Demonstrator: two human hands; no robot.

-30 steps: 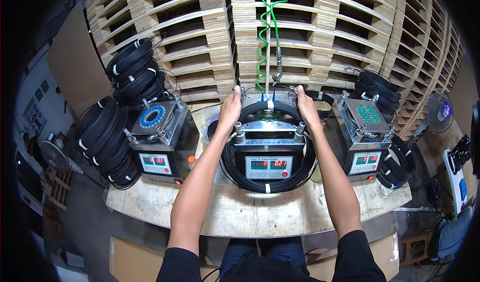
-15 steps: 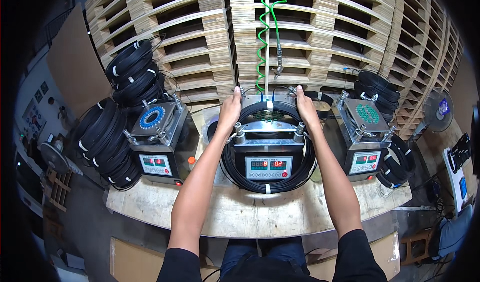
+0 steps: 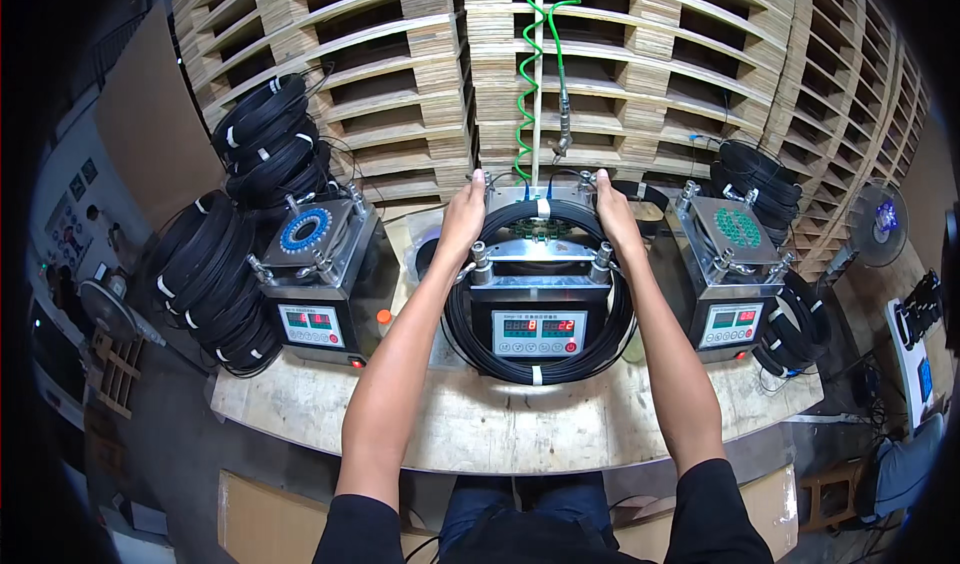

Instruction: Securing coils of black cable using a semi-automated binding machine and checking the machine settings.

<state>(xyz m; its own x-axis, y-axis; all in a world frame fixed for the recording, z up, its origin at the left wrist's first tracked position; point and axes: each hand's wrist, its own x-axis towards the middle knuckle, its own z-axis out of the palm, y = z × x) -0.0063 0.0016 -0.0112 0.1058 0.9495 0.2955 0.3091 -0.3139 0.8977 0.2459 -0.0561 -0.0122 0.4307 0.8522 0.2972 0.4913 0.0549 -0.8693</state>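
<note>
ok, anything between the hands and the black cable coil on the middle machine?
Nothing visible. The left hand and right hand already rest on the black cable coil at its top corners, around the middle machine.

Three metal machines (image 3: 540, 294) (each with a red display), two hands (image 3: 462, 216), one green coiled hose (image 3: 530, 64), one fan (image 3: 880, 226)

Three red-digit machine displays (image 3: 538, 331)

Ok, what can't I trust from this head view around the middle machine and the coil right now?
- Left hand and right hand: their fingers curl over the black cable coil, so the grip is hidden.
- Middle machine: its rear is hidden by the coil and hands.
- Display: too small to read.
- Green coiled hose: top cut off by the upper edge.
</note>
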